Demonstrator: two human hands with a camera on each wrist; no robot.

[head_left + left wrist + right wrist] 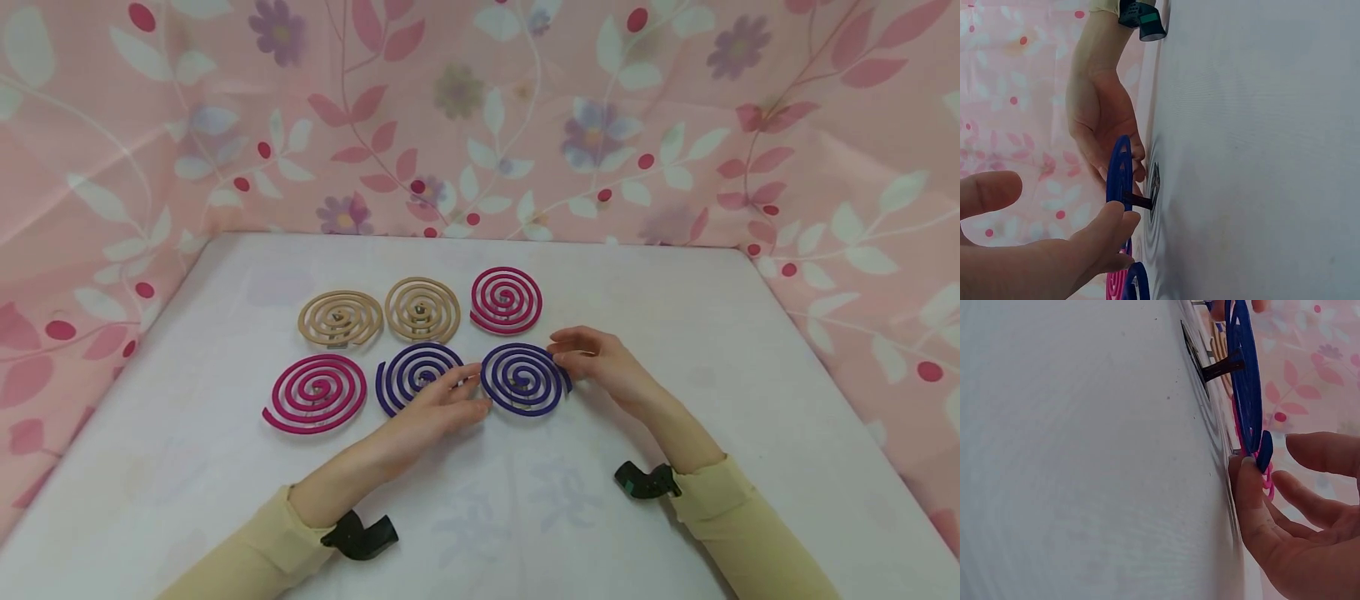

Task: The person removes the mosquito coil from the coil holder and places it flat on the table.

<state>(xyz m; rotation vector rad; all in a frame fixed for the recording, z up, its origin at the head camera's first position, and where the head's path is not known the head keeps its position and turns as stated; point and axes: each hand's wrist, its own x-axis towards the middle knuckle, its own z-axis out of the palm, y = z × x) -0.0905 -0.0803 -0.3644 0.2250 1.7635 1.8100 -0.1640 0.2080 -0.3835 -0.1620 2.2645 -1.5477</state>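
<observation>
A blue mosquito coil [521, 379] is raised flat above the white table on a small metal stand [1222, 367], between my two hands. At its left edge is my left hand [442, 400], fingers loosely extended and thumb apart, with fingertips right at the rim. On the other side, my right hand [600, 362] has its fingers lightly bent; in the right wrist view a fingertip sits right at the coil's outer end and the other digits stand off it. A second blue coil [401, 375] lies partly hidden behind my left hand.
A magenta coil [318, 393] stands at the left. Behind are two tan coils [341, 317] side by side and another magenta coil [506, 300]. The white tabletop [675, 292] ends at a pink floral cloth [480, 125]. Each wrist wears a black camera [360, 535].
</observation>
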